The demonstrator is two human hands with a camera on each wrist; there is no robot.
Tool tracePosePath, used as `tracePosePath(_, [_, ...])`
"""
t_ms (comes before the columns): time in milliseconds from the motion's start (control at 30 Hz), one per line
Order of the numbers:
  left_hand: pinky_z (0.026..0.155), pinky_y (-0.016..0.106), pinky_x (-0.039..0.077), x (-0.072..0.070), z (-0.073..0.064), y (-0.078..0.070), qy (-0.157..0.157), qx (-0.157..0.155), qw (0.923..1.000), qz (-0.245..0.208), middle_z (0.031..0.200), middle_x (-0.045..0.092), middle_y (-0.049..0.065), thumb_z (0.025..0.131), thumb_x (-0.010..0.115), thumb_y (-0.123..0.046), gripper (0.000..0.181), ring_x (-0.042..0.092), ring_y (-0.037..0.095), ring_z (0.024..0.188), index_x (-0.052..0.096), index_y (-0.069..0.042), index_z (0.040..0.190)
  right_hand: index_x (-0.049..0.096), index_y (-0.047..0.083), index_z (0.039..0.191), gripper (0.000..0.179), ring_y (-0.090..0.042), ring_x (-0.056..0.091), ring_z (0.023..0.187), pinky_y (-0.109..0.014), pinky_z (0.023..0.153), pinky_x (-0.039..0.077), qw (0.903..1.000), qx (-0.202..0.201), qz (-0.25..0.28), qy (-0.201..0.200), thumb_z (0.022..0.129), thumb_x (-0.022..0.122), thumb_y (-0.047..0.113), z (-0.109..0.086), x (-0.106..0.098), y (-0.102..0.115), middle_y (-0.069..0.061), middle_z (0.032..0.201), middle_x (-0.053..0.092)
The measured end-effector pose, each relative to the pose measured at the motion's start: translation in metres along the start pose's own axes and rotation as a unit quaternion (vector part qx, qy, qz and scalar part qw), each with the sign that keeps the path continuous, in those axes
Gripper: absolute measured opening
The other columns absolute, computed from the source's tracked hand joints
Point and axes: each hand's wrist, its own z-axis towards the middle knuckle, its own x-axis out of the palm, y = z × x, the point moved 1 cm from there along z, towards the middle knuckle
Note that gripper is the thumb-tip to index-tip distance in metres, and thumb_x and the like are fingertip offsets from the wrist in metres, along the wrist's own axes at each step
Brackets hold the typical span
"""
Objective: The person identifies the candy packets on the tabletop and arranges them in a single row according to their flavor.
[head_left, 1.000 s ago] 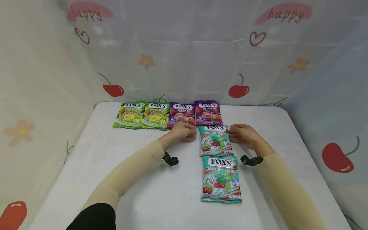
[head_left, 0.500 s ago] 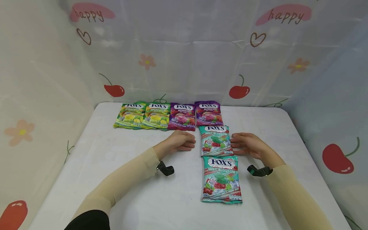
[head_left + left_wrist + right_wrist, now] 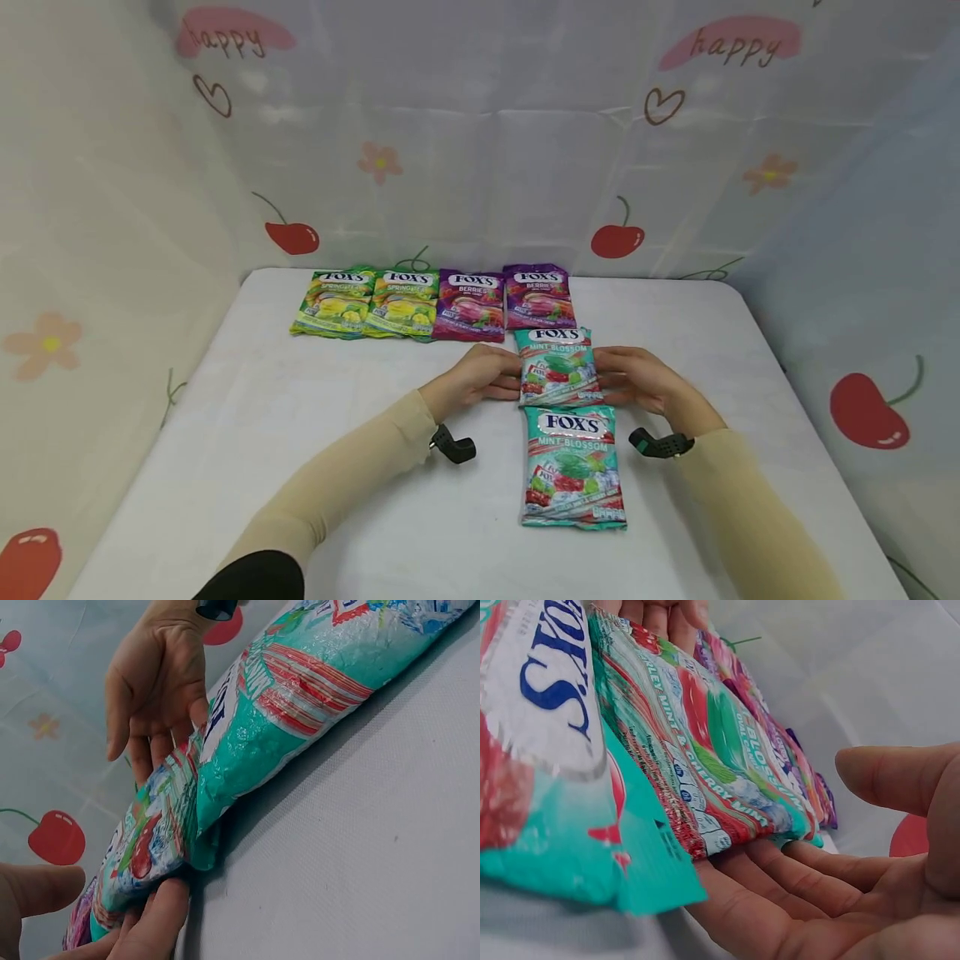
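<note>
A teal mint blossom candy bag [image 3: 558,367] lies flat between my two hands. My left hand [image 3: 480,377] is at its left side, fingers extended and tips right at the edge. From the other side my right hand [image 3: 641,382] reaches in. In the right wrist view, the straight fingers [image 3: 810,881] go under the bag's edge while the thumb [image 3: 885,776] stands apart. The left wrist view likewise has fingers [image 3: 157,919] at the bag's underside, the thumb raised away. Just nearer to me lies a second teal candy bag [image 3: 573,468], its top edge meeting the first.
Along the back of the white table [image 3: 390,533] runs a row of candy bags: two yellow-green bags [image 3: 405,304] at left and two purple berries bags [image 3: 468,308] beside them. A printed curtain [image 3: 495,167] rises behind the table and on both sides.
Both hands have come nearer to me from beside the purple bags and the teal bag's top. Since half a second ago, my left hand has moved right to the teal bag's edge.
</note>
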Motion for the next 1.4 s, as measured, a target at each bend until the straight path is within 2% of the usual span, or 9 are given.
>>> tracePosePath(167, [0.080,0.037,0.065,0.008,0.003,-0.001,-0.011,0.004,0.9999,0.002,0.119,0.074,0.017,0.102,0.066,-0.019,0.048,0.076,0.023,0.094,0.055,0.003,0.143,0.022,0.001,0.162,0.065,-0.025,0.068,0.112,-0.043,0.094,0.061,0.9999,-0.003,0.010,0.004,0.111,0.046,0.034,0.007,0.005,0.000,-0.027,0.153,0.043])
tracePosePath(267, [0.078,0.036,0.065,0.010,0.005,-0.001,-0.015,0.007,0.9999,0.003,0.120,0.073,0.017,0.102,0.066,-0.018,0.047,0.076,0.022,0.094,0.055,0.003,0.143,0.020,0.001,0.162,0.064,-0.025,0.069,0.112,-0.047,0.097,0.060,0.9997,-0.002,0.021,0.015,0.112,0.046,0.032,0.013,0.009,-0.001,-0.027,0.152,0.045])
tracePosePath(533, [0.080,0.034,0.065,0.017,0.008,0.000,-0.011,0.022,0.9996,-0.014,0.118,0.072,0.016,0.101,0.066,-0.014,0.040,0.074,0.019,0.091,0.060,0.004,0.136,0.017,0.002,0.163,0.068,-0.021,0.068,0.112,-0.044,0.097,0.060,0.9978,-0.020,0.045,0.045,0.109,0.053,0.024,0.021,0.019,-0.005,-0.020,0.142,0.055])
tracePosePath(667, [0.074,0.032,0.065,0.019,0.007,0.003,-0.009,0.019,0.9997,-0.014,0.115,0.073,0.014,0.101,0.067,-0.016,0.039,0.072,0.017,0.087,0.060,0.000,0.135,0.018,0.002,0.162,0.071,-0.021,0.071,0.108,-0.043,0.094,0.061,0.9979,-0.029,0.044,0.038,0.106,0.059,0.020,0.019,0.021,-0.009,-0.017,0.136,0.060])
tracePosePath(867, [0.074,0.033,0.065,0.020,0.000,0.005,-0.001,0.017,0.9997,-0.015,0.118,0.073,0.012,0.101,0.068,-0.018,0.040,0.072,0.018,0.089,0.058,-0.004,0.137,0.014,0.003,0.163,0.081,-0.021,0.069,0.111,-0.042,0.096,0.061,0.9978,-0.047,0.035,0.030,0.103,0.065,0.022,0.010,0.024,-0.013,-0.023,0.146,0.052])
tracePosePath(1000, [0.083,0.039,0.065,0.022,-0.002,0.000,-0.005,0.022,0.9988,-0.043,0.122,0.072,0.013,0.101,0.068,-0.016,0.041,0.073,0.022,0.096,0.056,-0.009,0.139,0.015,0.006,0.163,0.082,-0.020,0.069,0.111,-0.039,0.095,0.061,0.9968,-0.063,0.049,0.006,0.102,0.067,0.022,0.005,0.028,-0.010,-0.025,0.150,0.047])
tracePosePath(1100, [0.087,0.042,0.064,0.025,-0.001,-0.006,-0.019,0.035,0.9973,-0.063,0.124,0.071,0.013,0.100,0.069,-0.014,0.041,0.073,0.024,0.100,0.055,-0.013,0.139,0.014,0.009,0.165,0.084,-0.015,0.067,0.110,-0.031,0.092,0.061,0.9948,-0.082,0.053,-0.028,0.102,0.067,0.024,0.002,0.031,-0.005,-0.024,0.152,0.044])
tracePosePath(1233, [0.087,0.041,0.064,0.030,0.003,-0.016,-0.037,0.052,0.9958,-0.066,0.127,0.068,0.012,0.099,0.070,-0.013,0.045,0.072,0.024,0.102,0.054,-0.017,0.141,0.015,0.010,0.165,0.085,-0.008,0.063,0.110,-0.021,0.090,0.058,0.9904,-0.099,0.063,-0.073,0.102,0.068,0.026,0.002,0.033,0.001,-0.019,0.153,0.043])
tracePosePath(1400, [0.084,0.039,0.063,0.035,0.014,-0.022,-0.033,0.067,0.9956,-0.055,0.129,0.066,0.010,0.099,0.070,-0.013,0.049,0.070,0.022,0.101,0.053,-0.020,0.144,0.023,0.012,0.163,0.082,-0.008,0.067,0.101,-0.025,0.084,0.061,0.9884,-0.092,0.073,-0.097,0.099,0.072,0.027,0.005,0.028,0.007,-0.007,0.135,0.057])
